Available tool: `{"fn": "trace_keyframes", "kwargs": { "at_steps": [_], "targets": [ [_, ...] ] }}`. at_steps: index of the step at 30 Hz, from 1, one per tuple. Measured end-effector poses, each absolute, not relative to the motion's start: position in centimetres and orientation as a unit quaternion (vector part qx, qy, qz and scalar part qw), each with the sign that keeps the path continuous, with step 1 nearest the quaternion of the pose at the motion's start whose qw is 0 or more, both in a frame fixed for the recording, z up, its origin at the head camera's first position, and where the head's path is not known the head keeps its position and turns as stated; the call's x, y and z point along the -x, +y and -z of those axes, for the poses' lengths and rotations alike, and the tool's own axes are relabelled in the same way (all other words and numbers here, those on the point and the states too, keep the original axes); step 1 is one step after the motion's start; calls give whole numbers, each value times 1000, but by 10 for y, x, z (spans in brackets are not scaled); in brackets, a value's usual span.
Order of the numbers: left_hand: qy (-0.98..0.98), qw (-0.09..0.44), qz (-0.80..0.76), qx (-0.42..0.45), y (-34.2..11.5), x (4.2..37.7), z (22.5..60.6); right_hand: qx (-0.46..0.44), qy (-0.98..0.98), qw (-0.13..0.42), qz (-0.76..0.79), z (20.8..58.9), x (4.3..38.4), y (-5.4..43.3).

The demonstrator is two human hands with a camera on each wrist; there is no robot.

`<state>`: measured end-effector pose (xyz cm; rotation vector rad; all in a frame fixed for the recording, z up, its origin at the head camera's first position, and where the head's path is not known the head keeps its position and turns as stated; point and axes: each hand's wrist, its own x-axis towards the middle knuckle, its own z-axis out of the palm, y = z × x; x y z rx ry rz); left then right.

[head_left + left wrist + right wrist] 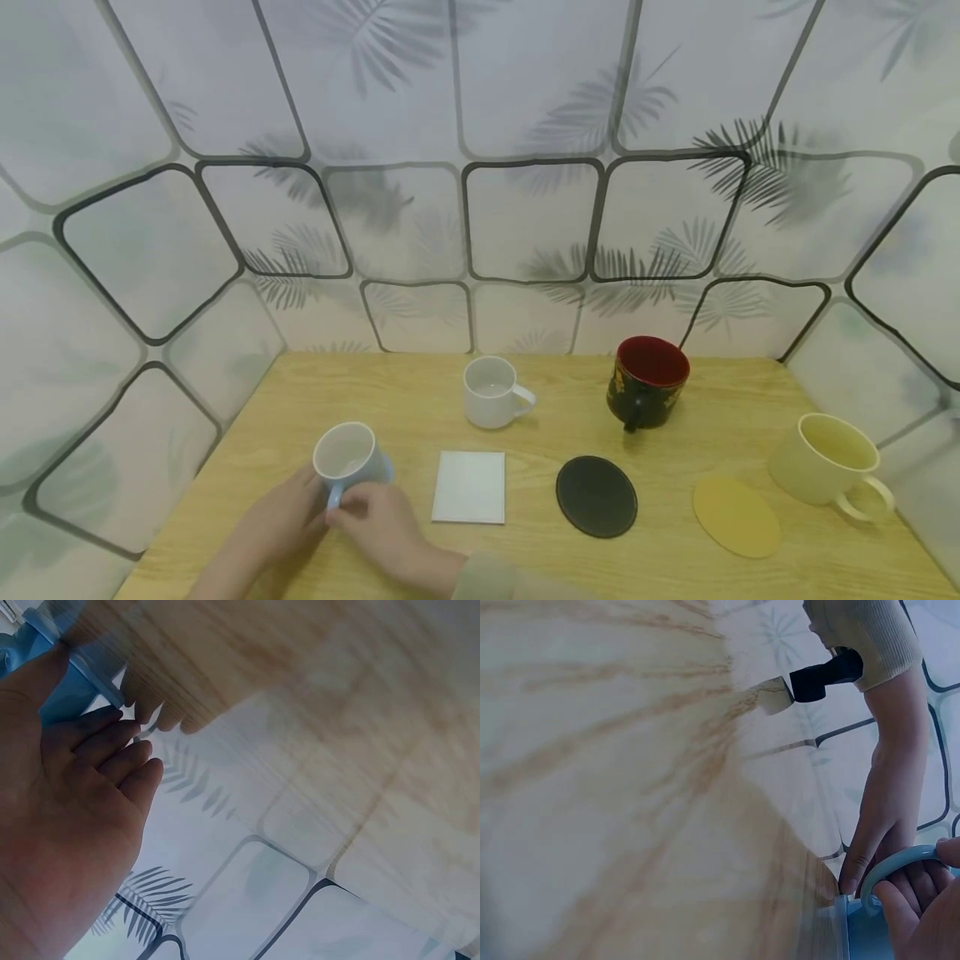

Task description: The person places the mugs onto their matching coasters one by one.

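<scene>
A light blue mug (348,458) with a pale inside stands at the table's left, over a light blue coaster (388,469) whose edge shows at its right. My left hand (281,517) is at the mug's left side; in the left wrist view its thumb and fingertips hold the coaster's edge close by the mug's base. From the right, my right hand (386,529) pinches the mug's handle (900,861), which points toward me. In the right wrist view, the left thumb rests on the coaster edge beside that handle.
Right of the hands lies a white square coaster (468,487), with a white mug (489,408) behind it. Further right are a black round coaster (596,497), a black mug with red inside (647,392), a yellow coaster (737,517) and a yellow mug (813,462). Patterned walls (525,217) enclose the table.
</scene>
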<state>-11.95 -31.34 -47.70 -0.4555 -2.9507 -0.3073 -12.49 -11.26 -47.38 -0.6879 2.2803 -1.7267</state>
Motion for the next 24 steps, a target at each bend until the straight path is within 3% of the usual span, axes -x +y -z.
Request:
{"fn": "trace_keyframes", "kwargs": {
  "at_steps": [11,24],
  "targets": [
    [-981,71,100,152,-314,120,478,242,772,88,581,479,127,-117],
    [-980,54,119,151,-319,121,479,272,765,125,570,481,135,-109]
  ]
}}
